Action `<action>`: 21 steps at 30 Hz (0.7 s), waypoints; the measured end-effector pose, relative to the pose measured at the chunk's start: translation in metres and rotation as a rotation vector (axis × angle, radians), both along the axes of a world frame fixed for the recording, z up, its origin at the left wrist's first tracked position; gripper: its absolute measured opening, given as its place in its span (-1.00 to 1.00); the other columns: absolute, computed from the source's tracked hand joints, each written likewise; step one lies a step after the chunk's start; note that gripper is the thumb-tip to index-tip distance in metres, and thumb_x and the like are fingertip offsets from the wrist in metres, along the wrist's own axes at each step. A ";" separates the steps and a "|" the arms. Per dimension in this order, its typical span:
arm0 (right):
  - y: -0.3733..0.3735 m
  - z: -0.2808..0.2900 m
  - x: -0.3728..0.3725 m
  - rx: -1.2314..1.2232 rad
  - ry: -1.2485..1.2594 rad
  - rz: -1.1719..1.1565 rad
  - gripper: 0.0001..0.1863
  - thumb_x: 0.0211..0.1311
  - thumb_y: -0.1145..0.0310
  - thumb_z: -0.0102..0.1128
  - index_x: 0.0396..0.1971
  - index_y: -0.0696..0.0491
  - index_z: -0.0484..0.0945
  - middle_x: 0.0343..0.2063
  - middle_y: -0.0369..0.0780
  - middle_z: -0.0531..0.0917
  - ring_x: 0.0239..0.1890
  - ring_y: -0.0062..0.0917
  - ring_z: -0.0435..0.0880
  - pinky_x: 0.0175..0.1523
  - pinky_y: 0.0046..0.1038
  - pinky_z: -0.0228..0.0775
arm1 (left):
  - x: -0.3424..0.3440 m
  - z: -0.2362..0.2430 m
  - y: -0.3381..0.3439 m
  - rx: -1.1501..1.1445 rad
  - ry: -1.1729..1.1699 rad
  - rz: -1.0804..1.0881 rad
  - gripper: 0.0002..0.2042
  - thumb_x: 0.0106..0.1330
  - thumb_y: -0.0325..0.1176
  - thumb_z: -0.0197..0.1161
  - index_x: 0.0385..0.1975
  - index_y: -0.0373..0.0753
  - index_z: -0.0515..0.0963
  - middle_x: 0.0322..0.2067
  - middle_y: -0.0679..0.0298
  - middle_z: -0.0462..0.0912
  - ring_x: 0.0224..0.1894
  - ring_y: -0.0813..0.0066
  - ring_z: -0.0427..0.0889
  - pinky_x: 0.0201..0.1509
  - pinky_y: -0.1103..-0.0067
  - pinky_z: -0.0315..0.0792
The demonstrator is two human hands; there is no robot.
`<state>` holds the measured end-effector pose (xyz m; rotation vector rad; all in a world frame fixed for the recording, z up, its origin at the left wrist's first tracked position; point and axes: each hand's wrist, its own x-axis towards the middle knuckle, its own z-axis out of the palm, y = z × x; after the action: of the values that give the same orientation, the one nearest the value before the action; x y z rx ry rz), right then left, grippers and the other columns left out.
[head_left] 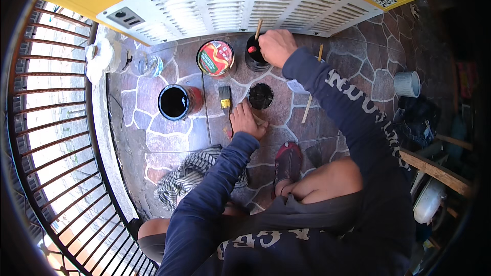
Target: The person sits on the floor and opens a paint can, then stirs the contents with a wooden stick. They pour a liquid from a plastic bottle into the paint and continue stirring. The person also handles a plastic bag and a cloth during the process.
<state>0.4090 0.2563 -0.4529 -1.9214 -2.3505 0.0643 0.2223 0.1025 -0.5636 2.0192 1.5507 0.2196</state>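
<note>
My right hand (277,47) is closed at a dark can (250,62), beside a wooden stick (259,29) and a small red piece; what it grips is unclear. My left hand (245,118) has bent fingers at the lower left of a small dark-filled container (261,93), with something tan under it that I cannot make out. A paintbrush (225,94) lies left of that hand. A red-labelled tin (215,56) stands behind, and an open tin of black liquid (174,102) sits further left. A thin stick (307,112) lies on the right.
A yellow machine with a vented panel (230,5) stands ahead. A metal railing (61,138) runs along the left, near a clear container (149,65). A striped cloth (179,179) lies by my legs. A grey bucket (406,84) and wooden pieces (440,171) are at right.
</note>
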 end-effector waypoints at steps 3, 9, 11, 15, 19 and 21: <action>0.005 0.003 -0.004 -0.017 -0.012 -0.007 -0.88 0.02 0.40 0.23 -0.55 0.11 0.68 -0.51 -0.01 0.68 -0.36 -0.08 0.70 -0.21 -0.15 0.54 | -0.002 -0.003 0.000 -0.017 -0.033 0.015 0.01 -0.21 -0.08 0.54 0.30 -0.38 0.20 0.04 0.03 0.42 0.10 0.05 0.42 0.20 0.27 0.29; -0.009 0.029 0.008 -0.045 0.086 -0.111 -0.70 0.19 0.15 0.31 -0.30 0.11 0.69 -0.47 0.00 0.67 -0.34 -0.05 0.67 -0.17 -0.14 0.50 | 0.010 -0.011 0.013 0.022 -0.029 0.002 -0.01 -0.18 -0.08 0.53 0.29 -0.39 0.19 0.08 0.01 0.40 0.14 0.02 0.40 0.20 0.26 0.32; -0.017 0.039 0.013 0.044 0.107 -0.119 -0.71 0.17 0.14 0.31 -0.40 0.11 0.69 -0.49 -0.02 0.67 -0.34 -0.06 0.68 -0.20 -0.12 0.50 | 0.020 -0.013 0.021 0.042 0.028 -0.015 -0.01 -0.18 -0.06 0.53 0.29 -0.39 0.19 0.10 0.02 0.39 0.15 0.04 0.40 0.21 0.27 0.32; -0.039 0.067 0.022 0.055 0.169 -0.178 -0.73 0.18 0.18 0.27 -0.41 0.11 0.68 -0.52 -0.01 0.66 -0.33 -0.06 0.67 -0.19 -0.12 0.50 | 0.032 -0.012 0.037 0.024 0.182 -0.074 0.02 -0.19 0.06 0.53 0.27 -0.39 0.22 0.06 0.10 0.39 0.14 0.17 0.39 0.19 0.33 0.30; -0.064 0.084 0.019 0.038 0.238 -0.172 -0.72 0.18 0.22 0.24 -0.28 0.11 0.71 -0.47 -0.03 0.70 -0.32 -0.10 0.69 -0.17 -0.18 0.52 | 0.036 -0.012 0.041 0.052 0.256 -0.111 -0.05 -0.20 0.15 0.51 0.17 -0.35 0.33 0.01 0.15 0.41 0.11 0.24 0.39 0.15 0.35 0.28; -0.074 0.088 0.015 0.005 0.258 -0.166 -0.71 0.17 0.23 0.26 -0.26 0.15 0.71 -0.44 -0.02 0.71 -0.34 -0.12 0.70 -0.20 -0.22 0.52 | 0.036 -0.013 0.043 0.063 0.264 -0.121 -0.11 -0.19 0.16 0.50 0.10 -0.33 0.37 0.01 0.14 0.42 0.12 0.23 0.38 0.16 0.34 0.27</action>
<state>0.4237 0.1819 -0.3653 -1.9643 -2.0204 0.2755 0.2582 0.1450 -0.5769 2.2564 1.5857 -0.0482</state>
